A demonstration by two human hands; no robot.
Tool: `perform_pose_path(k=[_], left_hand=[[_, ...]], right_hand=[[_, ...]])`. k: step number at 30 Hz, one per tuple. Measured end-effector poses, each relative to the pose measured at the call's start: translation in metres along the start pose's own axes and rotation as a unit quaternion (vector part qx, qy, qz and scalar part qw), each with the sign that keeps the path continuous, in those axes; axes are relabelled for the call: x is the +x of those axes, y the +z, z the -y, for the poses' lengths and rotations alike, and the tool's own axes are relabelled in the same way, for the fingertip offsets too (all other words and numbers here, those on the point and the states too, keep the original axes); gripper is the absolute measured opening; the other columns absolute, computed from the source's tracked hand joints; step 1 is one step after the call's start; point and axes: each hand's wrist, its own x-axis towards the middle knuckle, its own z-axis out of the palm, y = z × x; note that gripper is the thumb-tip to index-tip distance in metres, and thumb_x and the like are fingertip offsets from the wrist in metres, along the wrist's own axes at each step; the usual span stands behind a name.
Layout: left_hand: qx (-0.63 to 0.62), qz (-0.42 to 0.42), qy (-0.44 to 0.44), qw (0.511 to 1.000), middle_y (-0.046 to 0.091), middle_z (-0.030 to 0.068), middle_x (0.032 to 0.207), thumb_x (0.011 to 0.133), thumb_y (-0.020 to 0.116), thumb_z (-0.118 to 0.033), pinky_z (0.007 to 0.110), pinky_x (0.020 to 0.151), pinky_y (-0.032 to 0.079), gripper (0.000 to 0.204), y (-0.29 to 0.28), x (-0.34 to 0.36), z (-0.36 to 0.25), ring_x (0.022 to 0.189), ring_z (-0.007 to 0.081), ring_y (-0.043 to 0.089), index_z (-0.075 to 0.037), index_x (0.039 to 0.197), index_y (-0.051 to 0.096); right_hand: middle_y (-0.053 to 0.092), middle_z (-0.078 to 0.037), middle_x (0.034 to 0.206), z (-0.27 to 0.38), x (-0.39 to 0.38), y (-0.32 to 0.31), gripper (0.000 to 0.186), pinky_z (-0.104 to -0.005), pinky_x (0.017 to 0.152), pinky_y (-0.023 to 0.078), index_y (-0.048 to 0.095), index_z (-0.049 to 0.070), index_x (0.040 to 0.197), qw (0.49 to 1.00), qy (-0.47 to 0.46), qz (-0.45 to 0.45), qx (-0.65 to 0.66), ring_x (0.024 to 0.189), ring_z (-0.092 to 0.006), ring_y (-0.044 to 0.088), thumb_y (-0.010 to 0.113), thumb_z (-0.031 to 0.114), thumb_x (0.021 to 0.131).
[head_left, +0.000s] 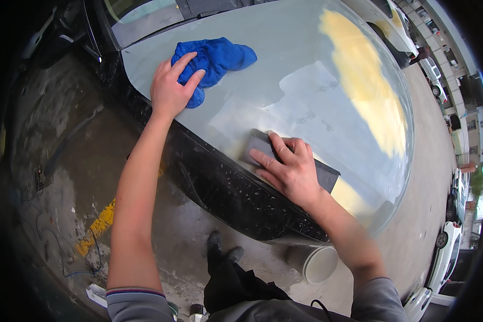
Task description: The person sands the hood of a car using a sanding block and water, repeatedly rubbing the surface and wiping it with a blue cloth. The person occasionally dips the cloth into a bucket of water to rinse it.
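Note:
A car hood [209,29] in grey primer spreads out before me, with yellowish filler [362,80] along its far right part and wet-looking patches across the middle. My left hand [174,88] rests at the hood's left side, its fingers closed on a crumpled blue cloth [225,58]. Lower and to the right, my right hand [294,169] presses a long sanding block faced with dark sandpaper [327,176] flat against the hood near its close edge. The fingers lie over the top of the block and hide its middle.
Below the hood edge is the black, water-speckled fender area [220,193]. A whitish bucket [321,265] stands on the floor by my feet. A thin cable [59,252] lies at left near a yellow floor line [96,228]. Parked cars [449,241] stand at right.

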Motion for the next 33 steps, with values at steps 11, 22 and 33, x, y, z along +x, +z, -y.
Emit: perform_pose_path(k=[11,22,33], left_hand=[[0.005,-0.009,0.018,1.0,0.079,0.014,0.121,0.099,0.088,-0.045,0.049,0.102,0.06,0.049,-0.001,-0.002,0.002,0.117,0.0384,0.073,-0.024,0.143,0.082],[0.003,-0.001,0.006,1.0,0.078,0.0146,0.125,0.101,0.086,-0.044,0.049,0.103,0.061,0.048,0.0,-0.002,0.003,0.12,0.0385,0.073,-0.026,0.145,0.081],[0.002,0.01,-0.006,1.0,0.079,0.0139,0.125,0.102,0.086,-0.044,0.048,0.104,0.06,0.048,0.0,-0.001,0.006,0.12,0.0373,0.074,-0.027,0.146,0.08]], right_hand=[[0.07,-0.011,0.151,-0.004,0.02,0.004,0.06,-0.0458,0.094,0.052,0.085,0.03,0.139,1.0,0.019,-0.012,-0.003,0.115,-0.0304,0.065,0.097,0.03,0.08],[0.07,-0.012,0.151,-0.016,0.03,0.008,0.056,-0.0463,0.095,0.053,0.084,0.029,0.139,0.999,-0.002,-0.045,-0.005,0.11,-0.0307,0.066,0.096,0.033,0.084],[0.07,-0.012,0.153,-0.024,0.008,0.002,0.057,-0.0454,0.092,0.052,0.083,0.028,0.141,0.999,0.014,-0.046,-0.014,0.112,-0.0318,0.066,0.095,0.033,0.085]])
